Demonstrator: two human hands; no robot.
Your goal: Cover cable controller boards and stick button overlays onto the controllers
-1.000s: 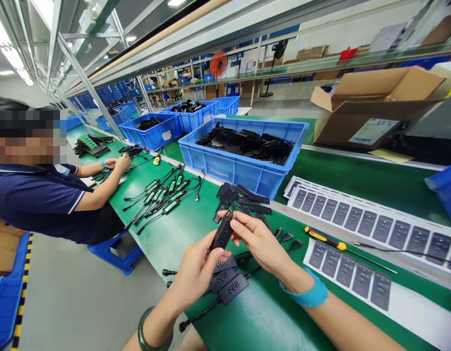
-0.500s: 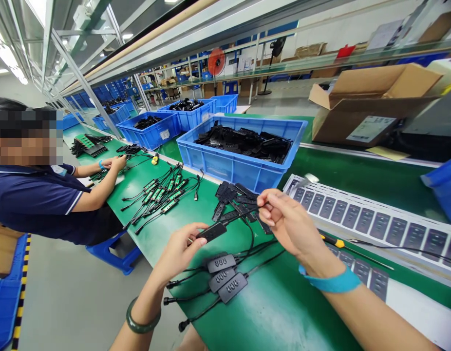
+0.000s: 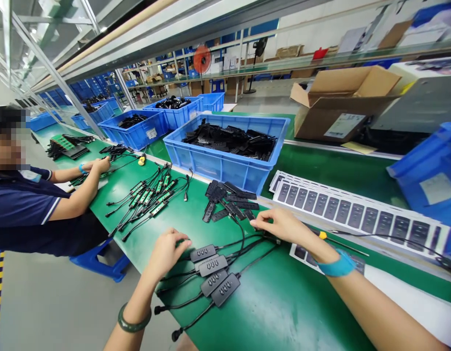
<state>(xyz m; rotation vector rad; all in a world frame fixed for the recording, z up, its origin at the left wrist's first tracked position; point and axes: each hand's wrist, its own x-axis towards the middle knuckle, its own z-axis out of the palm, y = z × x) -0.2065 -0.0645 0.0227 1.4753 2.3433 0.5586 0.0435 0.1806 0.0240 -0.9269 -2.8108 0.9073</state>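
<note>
Several black cabled controllers (image 3: 213, 265) lie in a row on the green table, each marked with small symbols. My left hand (image 3: 170, 248) is just left of the farthest one, fingers apart and holding nothing. Over the cables to the right is my right hand (image 3: 271, 224), its thumb and fingertips close together near the cable ends; whether they grip anything is too small to tell. Beyond the controllers sits a pile of black casing pieces (image 3: 229, 200). Green circuit boards with cables (image 3: 148, 195) are spread out farther left.
A blue bin (image 3: 225, 158) of black parts stands behind the pile. Label sheets (image 3: 349, 214) and a screwdriver (image 3: 342, 243) are at the right, with an open carton (image 3: 338, 109) behind. A co-worker (image 3: 31, 204) sits at the left, hands over the table.
The controller that was in my left hand now lies with the others, and that hand has opened. My right hand has lowered slightly. The view has shifted to the right.
</note>
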